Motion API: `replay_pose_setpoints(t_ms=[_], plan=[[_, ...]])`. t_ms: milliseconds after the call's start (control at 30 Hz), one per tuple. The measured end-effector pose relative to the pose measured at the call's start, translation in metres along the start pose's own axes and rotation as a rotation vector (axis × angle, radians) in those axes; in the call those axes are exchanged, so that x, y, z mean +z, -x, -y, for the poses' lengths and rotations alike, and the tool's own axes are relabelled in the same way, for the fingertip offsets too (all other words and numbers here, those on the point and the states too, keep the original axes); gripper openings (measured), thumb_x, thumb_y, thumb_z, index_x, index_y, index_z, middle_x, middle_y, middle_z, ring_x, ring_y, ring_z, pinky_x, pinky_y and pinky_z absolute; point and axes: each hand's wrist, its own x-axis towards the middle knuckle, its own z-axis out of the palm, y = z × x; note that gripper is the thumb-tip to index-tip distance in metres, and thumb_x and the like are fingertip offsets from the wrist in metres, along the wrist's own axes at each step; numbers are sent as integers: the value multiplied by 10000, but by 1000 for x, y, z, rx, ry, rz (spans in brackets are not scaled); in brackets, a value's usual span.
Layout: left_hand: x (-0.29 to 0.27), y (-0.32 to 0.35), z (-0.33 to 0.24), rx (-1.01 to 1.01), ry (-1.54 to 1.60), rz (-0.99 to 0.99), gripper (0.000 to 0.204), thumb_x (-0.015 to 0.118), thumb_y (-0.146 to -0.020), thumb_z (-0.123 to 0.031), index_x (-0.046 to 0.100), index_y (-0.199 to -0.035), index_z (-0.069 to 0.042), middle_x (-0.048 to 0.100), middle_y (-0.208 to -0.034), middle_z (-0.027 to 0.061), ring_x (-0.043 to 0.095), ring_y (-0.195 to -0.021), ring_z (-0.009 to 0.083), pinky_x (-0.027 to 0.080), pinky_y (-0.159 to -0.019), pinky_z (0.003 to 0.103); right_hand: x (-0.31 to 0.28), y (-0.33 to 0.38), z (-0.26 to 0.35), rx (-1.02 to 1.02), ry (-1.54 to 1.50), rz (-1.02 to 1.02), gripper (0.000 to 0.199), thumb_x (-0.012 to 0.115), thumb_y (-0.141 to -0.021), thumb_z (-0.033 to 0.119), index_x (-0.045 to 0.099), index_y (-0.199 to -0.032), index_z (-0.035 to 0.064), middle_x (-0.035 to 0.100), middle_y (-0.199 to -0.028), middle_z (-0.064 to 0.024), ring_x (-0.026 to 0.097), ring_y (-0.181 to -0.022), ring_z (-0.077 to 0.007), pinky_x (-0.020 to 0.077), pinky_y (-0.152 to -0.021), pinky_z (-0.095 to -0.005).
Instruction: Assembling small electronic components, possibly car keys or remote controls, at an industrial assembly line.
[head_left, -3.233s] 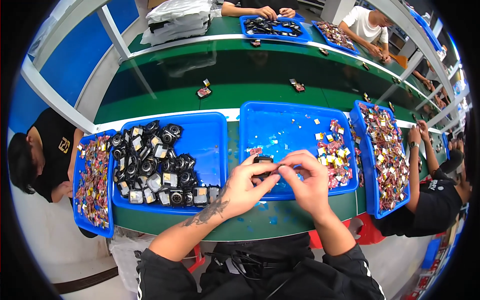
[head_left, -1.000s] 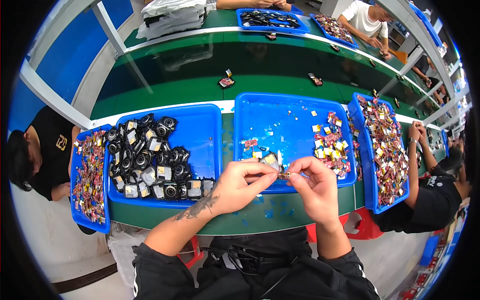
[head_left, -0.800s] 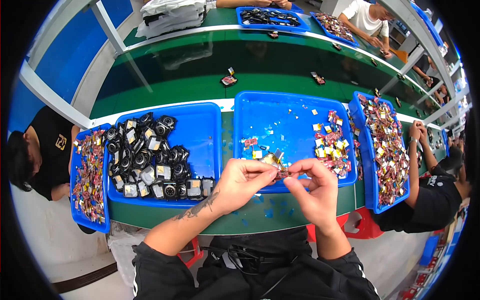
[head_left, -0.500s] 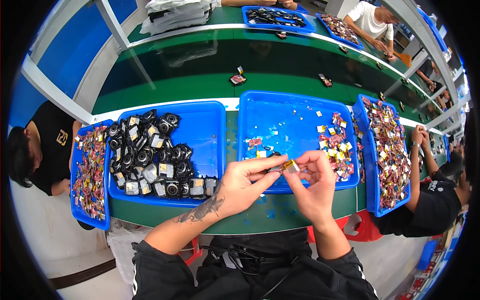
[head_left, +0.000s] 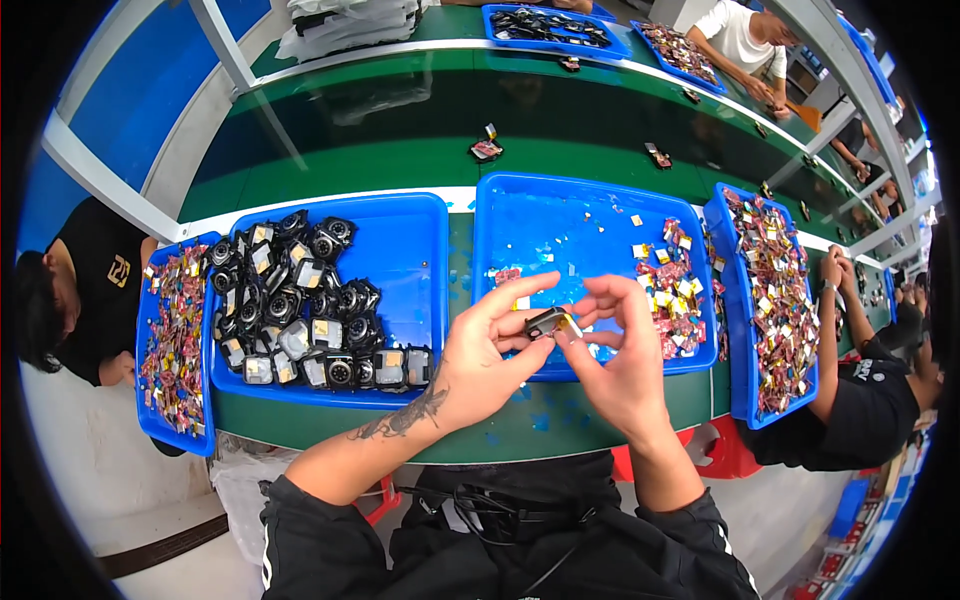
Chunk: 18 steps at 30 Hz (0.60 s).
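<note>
My left hand (head_left: 490, 345) is closed on the edge of a small black watch case (head_left: 543, 322), with its index finger stretched out above. At the case's right end my right hand (head_left: 628, 365) has its thumb against a small yellow-and-white part (head_left: 569, 327); the other fingers are curled and partly hide it. Both hands are over the near edge of a blue tray (head_left: 540, 215) holding red-and-yellow small parts (head_left: 675, 290) at its right side and blue scraps. To the left, another blue tray (head_left: 405, 240) holds many black watch cases (head_left: 290, 300), several with pale square pieces.
Trays heaped with red-and-yellow parts stand at the far left (head_left: 178, 350) and right (head_left: 770, 300). Beyond a white rail, a green belt (head_left: 380, 150) carries scattered assemblies (head_left: 486, 150). White metal posts (head_left: 110, 190) rise at the left. Co-workers sit left, right and opposite.
The watch case has turned up into view between my hands, and my right fingers have spread from their pinch. My left index finger has lifted. The assemblies on the belt have shifted right.
</note>
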Motion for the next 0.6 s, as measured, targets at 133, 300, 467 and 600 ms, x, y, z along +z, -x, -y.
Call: replay_pose_setpoints(t_ms=[133,300,467,600], plan=[[-5,-4,15,-98,160,-4,440,603,-868,59,483,-1287,-3,646,-1114,114,628,-1013,140,523,-871,270,6,3,-10,99,-204,-45,389,694,-781,-76,517,-1121,-12,595,-1026,-89,607,-887,-121,568,-730,-257],[-5,-6,23,-116,333,-79,443,628,-854,68,480,-1268,13,618,-1151,155,640,-993,161,532,-885,281,12,-2,-15,34,-157,-25,384,687,-786,-73,530,-1129,-5,605,-968,-73,612,-871,-124,545,-754,-258],[-17,-4,2,30,1,-141,563,652,-850,41,439,-1368,-16,511,-1324,186,644,-984,173,527,-873,277,1,-48,-9,82,-239,173,395,659,-782,-90,522,-1143,-4,611,-862,-53,643,-805,-140,524,-756,-261],[-65,2,-52,259,-713,-175,172,637,-864,-29,705,-1021,-13,703,-944,92,649,-833,127,514,-702,250,-17,-178,-55,206,-131,119,424,699,-742,-7,539,-1135,-20,677,-826,-91,657,-775,-167,524,-731,-301]])
